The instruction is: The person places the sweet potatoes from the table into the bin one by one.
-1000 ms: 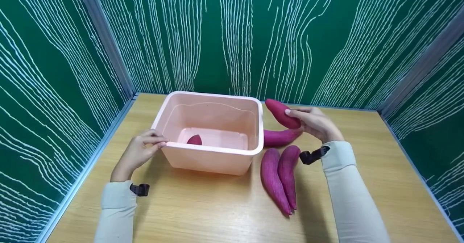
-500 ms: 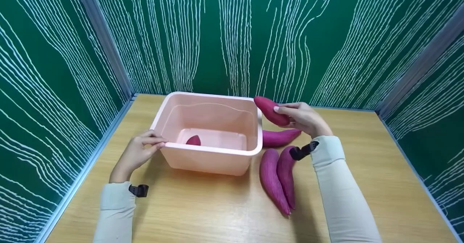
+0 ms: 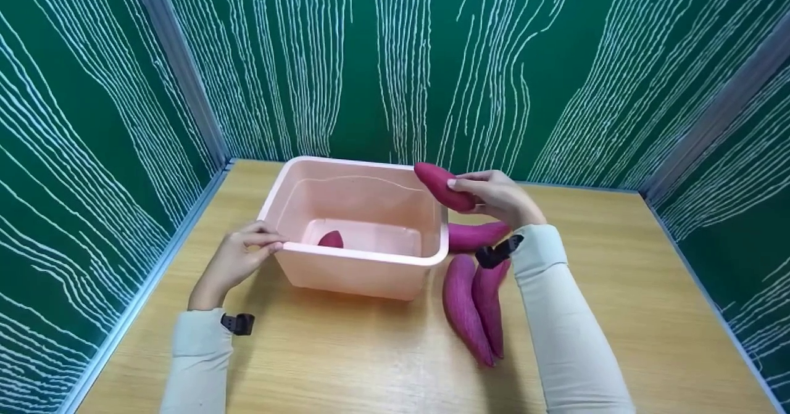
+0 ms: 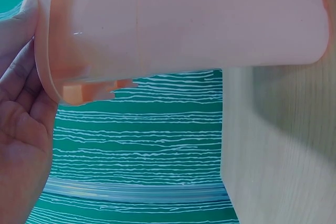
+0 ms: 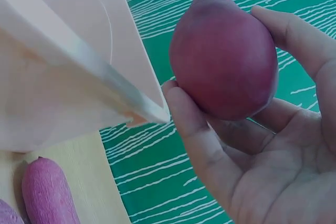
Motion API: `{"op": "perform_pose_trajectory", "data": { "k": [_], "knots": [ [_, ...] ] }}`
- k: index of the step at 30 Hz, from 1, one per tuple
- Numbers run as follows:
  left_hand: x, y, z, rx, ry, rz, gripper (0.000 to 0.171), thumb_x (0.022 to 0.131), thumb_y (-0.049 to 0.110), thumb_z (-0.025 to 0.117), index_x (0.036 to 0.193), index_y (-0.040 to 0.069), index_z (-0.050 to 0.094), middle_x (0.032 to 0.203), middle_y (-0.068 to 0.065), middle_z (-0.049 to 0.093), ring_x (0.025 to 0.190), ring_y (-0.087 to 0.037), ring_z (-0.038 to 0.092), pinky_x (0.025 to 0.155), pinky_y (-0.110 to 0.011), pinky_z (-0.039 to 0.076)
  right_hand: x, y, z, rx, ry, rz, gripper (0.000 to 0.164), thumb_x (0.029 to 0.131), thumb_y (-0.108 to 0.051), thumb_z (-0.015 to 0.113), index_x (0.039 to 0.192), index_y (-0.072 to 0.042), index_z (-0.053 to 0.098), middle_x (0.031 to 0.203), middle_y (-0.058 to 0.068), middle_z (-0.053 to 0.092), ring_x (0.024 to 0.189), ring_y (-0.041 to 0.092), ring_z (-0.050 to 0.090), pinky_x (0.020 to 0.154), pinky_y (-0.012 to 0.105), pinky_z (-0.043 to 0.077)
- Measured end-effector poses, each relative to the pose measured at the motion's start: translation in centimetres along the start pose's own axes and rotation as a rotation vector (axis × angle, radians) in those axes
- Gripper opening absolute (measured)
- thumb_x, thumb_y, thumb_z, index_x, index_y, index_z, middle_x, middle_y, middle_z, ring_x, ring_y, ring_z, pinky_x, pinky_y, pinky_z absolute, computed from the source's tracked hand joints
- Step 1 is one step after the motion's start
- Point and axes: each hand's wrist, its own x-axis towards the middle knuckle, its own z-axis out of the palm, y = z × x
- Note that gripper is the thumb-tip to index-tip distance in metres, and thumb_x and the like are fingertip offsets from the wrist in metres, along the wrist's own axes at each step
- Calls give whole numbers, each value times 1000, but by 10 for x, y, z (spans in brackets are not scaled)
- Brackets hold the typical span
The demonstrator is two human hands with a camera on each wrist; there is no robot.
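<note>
Red and smooth, a sweet potato was held in the air at two o'clock from the middle of a pink bin. Its pointed end aimed toward ten o'clock and, in the head view, overlapped the bin's far right corner. The right hand pinched its other end, thumb and fingers spread only by its thickness; the right wrist view showed them on opposite sides of it, near the bin's rim.

At nine o'clock, the left hand gripped the rim, its fingers and thumb closed to the thinness of the plastic wall. Inside, another red piece showed at nine o'clock on the bin's floor, its lower part hidden behind the near wall.

Outside, a long purple vegetable lay at three o'clock on the wooden counter, partly behind the bin. At four o'clock, a purple pair lay side by side, touching, narrow ends pointing between five and six.

Pale sleeves covered both forearms, with a black device at each wrist. Toward twelve o'clock stood a green wall streaked with white lines.
</note>
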Motion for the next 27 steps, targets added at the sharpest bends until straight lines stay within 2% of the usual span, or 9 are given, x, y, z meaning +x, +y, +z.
{"op": "perform_pose_trajectory", "data": {
  "k": [8,15,23,27],
  "knots": [
    [0,0,0,-10,0,-15,17,85,8,71,102,6,76,107,-10,66,116,-32,52,103,-51,44,7,-5,15,-17,-4,-6,61,84,-35,74,133,-4,55,123,15,58,102,23,61,87,30,56],
    [-1,0,0,-7,23,42,15,83,5,72,98,5,77,102,-11,67,108,-30,54,102,-51,46,12,-11,28,-6,-22,-22,66,82,-34,76,135,-3,52,121,14,59,101,23,62,87,31,56],
    [0,-1,1,-7,8,2,18,85,7,71,102,5,76,106,-10,67,114,-33,53,102,-53,44,16,-16,38,-33,-28,-14,62,81,-34,77,133,-7,55,124,15,58,106,26,61,93,35,54],
    [0,-1,1,-6,11,4,17,85,7,71,101,5,76,106,-10,67,114,-33,53,103,-53,43,19,-18,44,-45,-25,-5,62,82,-33,77,133,-7,55,125,14,57,109,27,59,96,37,53]
  ]
}}
